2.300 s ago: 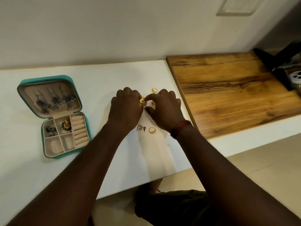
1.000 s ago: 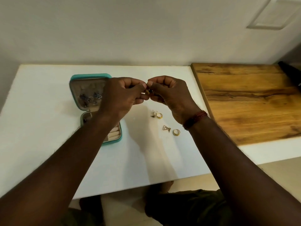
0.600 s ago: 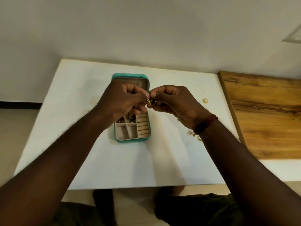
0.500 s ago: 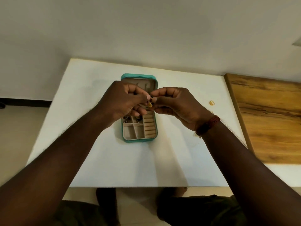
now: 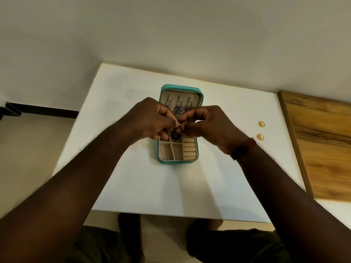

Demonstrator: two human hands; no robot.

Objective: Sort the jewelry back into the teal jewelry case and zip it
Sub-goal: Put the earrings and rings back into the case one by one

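The teal jewelry case (image 5: 178,163) lies open on the white table (image 5: 133,177), lid at the far side with hanging necklaces (image 5: 178,108). Both hands meet just above the case's upper compartments. My left hand (image 5: 152,120) and my right hand (image 5: 209,126) pinch a small gold earring (image 5: 179,125) between their fingertips. A dark and gold earring (image 5: 175,136) lies in a compartment right below. The beige ring rolls (image 5: 189,149) and two lower compartments show. Two gold rings (image 5: 262,124) (image 5: 260,137) lie on the table to the right.
A wooden board (image 5: 322,145) adjoins the table on the right. A pale wall runs behind the table. The table's left and near edges drop off to the floor; my knees show below the near edge.
Both hands carried the gold earring from the table's right side over to the case and now hold it lower, above the compartments. My view swung left, centring the case.
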